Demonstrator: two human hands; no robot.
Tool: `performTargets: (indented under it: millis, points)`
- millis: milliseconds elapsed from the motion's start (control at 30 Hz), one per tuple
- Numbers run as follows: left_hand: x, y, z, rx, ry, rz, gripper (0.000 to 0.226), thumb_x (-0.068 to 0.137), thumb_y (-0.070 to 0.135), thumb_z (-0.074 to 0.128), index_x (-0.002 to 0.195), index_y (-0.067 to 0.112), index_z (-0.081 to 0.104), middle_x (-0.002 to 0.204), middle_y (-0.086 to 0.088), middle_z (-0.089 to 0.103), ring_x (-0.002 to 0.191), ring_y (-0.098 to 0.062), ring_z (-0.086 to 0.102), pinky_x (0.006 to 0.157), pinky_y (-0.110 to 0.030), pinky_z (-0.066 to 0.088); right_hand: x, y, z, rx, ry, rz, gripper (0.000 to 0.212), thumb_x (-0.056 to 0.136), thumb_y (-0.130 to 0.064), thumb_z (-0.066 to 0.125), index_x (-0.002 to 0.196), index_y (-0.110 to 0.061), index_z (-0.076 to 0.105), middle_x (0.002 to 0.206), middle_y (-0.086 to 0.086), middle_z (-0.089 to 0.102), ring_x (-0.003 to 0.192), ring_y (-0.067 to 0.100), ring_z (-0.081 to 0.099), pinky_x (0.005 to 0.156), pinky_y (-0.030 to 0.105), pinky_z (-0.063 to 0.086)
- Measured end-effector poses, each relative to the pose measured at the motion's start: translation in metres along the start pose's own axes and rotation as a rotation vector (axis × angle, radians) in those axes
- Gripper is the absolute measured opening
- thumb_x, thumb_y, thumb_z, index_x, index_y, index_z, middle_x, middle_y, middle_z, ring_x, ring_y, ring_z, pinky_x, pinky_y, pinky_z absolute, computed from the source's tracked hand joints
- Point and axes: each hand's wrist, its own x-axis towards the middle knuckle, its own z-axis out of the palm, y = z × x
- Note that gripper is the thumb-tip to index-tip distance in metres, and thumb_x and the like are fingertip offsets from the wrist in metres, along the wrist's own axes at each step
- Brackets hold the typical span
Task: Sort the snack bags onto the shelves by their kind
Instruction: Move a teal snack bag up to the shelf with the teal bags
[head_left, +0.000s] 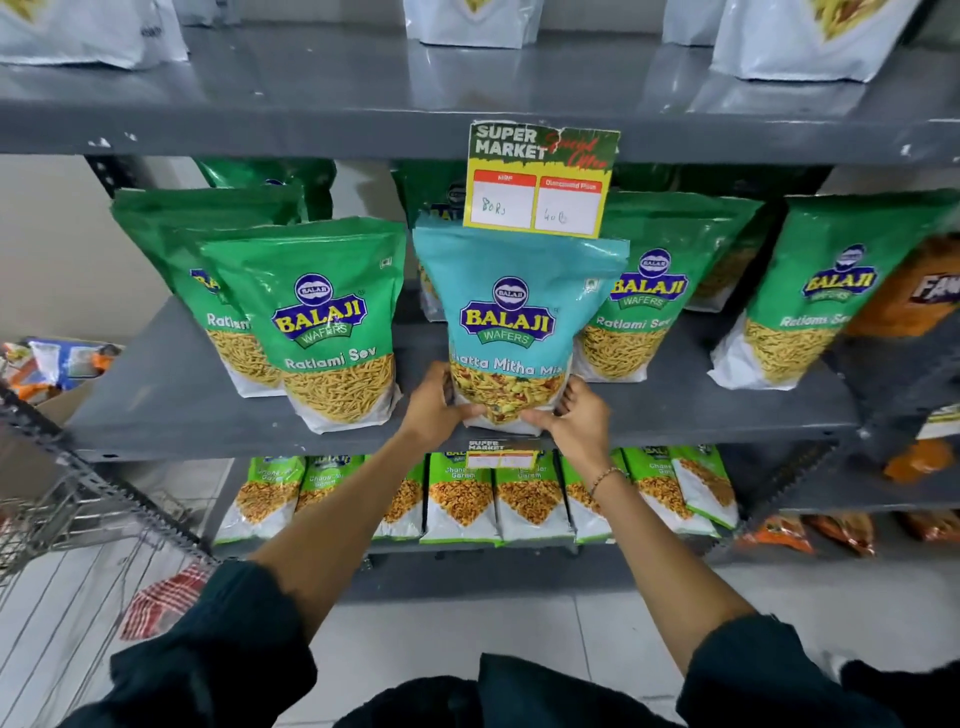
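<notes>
A teal Khatta Mitha Mix bag (511, 312) stands upright at the front of the grey middle shelf (171, 395). My left hand (434, 402) grips its lower left corner and my right hand (574, 421) grips its lower right corner. Green Ratlami Sev bags stand on both sides of it: one close on the left (327, 317), one just behind on the right (644, 306), and another at the far right (810, 296). More green bags stand behind these, partly hidden.
A yellow price tag (540, 182) hangs from the upper shelf edge over the teal bag's top. White bags (800, 36) stand on the top shelf. Chana Jor Garam bags (462, 493) line the lower shelf. A wire cart (78, 519) stands at left; orange bags (919, 291) at right.
</notes>
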Motion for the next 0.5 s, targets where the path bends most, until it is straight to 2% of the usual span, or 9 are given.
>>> performTargets:
  millis: [67,133,167,200,233,267,400,500]
  points:
    - [-0.018,0.004,0.001,-0.006,-0.021,0.019,0.056,0.072,0.011,0.077,0.116,0.002,0.043,0.113,-0.028,0.052,0.113,-0.036,0.049,0.082,-0.043,0.045,-0.02,-0.003,-0.005,0.013,0.013,0.005,0.049,0.058,-0.008,0.084,0.091,-0.03,0.056,0.095,-0.006,0.067,0.091,0.014,0.065,0.085,0.035,0.053]
    - [-0.036,0.006,0.0,-0.016,-0.033,0.03,0.056,0.071,0.011,0.078,0.115,0.001,0.044,0.115,-0.028,0.052,0.114,-0.036,0.049,0.086,-0.048,0.045,-0.041,-0.008,-0.011,0.033,0.022,0.005,0.049,0.059,-0.005,0.083,0.09,-0.032,0.056,0.094,-0.009,0.067,0.09,0.009,0.065,0.084,0.032,0.053]
    - [-0.045,0.006,-0.002,-0.03,-0.045,0.048,0.058,0.07,0.012,0.079,0.116,0.003,0.045,0.11,-0.024,0.057,0.112,-0.035,0.053,0.082,-0.043,0.047,-0.051,-0.011,-0.014,0.045,0.017,0.006,0.049,0.059,-0.005,0.083,0.092,-0.03,0.057,0.095,-0.007,0.068,0.091,0.009,0.065,0.084,0.031,0.053]
    - [-0.054,0.006,-0.003,-0.044,-0.053,0.067,0.059,0.069,0.012,0.079,0.117,0.004,0.045,0.106,-0.012,0.06,0.109,-0.027,0.056,0.078,-0.03,0.048,-0.061,-0.014,-0.017,0.057,0.01,0.003,0.049,0.059,-0.005,0.083,0.095,-0.026,0.058,0.097,-0.004,0.068,0.092,0.01,0.065,0.085,0.031,0.053]
    - [-0.065,0.007,-0.006,-0.053,-0.055,0.086,0.061,0.068,0.011,0.08,0.118,0.005,0.046,0.106,-0.002,0.058,0.107,-0.019,0.054,0.079,-0.019,0.045,-0.07,-0.019,-0.02,0.067,0.002,-0.005,0.05,0.058,-0.004,0.083,0.098,-0.022,0.058,0.098,-0.002,0.069,0.093,0.011,0.065,0.085,0.03,0.053]
    - [-0.074,0.01,-0.009,-0.072,-0.05,0.101,0.061,0.068,0.009,0.08,0.118,0.004,0.047,0.109,0.002,0.055,0.108,-0.014,0.051,0.081,-0.015,0.043,-0.078,-0.026,-0.023,0.072,-0.002,-0.014,0.051,0.058,-0.004,0.083,0.099,-0.019,0.058,0.097,-0.002,0.068,0.093,0.012,0.065,0.085,0.029,0.053]
    - [-0.113,0.03,-0.03,-0.095,-0.007,0.194,0.062,0.068,0.01,0.08,0.121,0.004,0.046,0.111,0.003,0.052,0.106,-0.009,0.05,0.09,-0.022,0.039,-0.1,-0.059,-0.03,0.102,-0.04,-0.071,0.052,0.056,-0.004,0.084,0.1,-0.018,0.059,0.098,-0.002,0.069,0.095,0.012,0.065,0.085,0.027,0.053]
    - [-0.134,0.047,-0.052,-0.043,0.093,0.289,0.064,0.065,0.023,0.083,0.117,0.009,0.05,0.104,0.005,0.054,0.1,-0.014,0.054,0.089,-0.027,0.045,-0.107,-0.092,-0.033,0.115,-0.081,-0.127,0.048,0.056,-0.006,0.085,0.094,-0.022,0.062,0.098,-0.001,0.069,0.096,0.014,0.065,0.084,0.026,0.052]
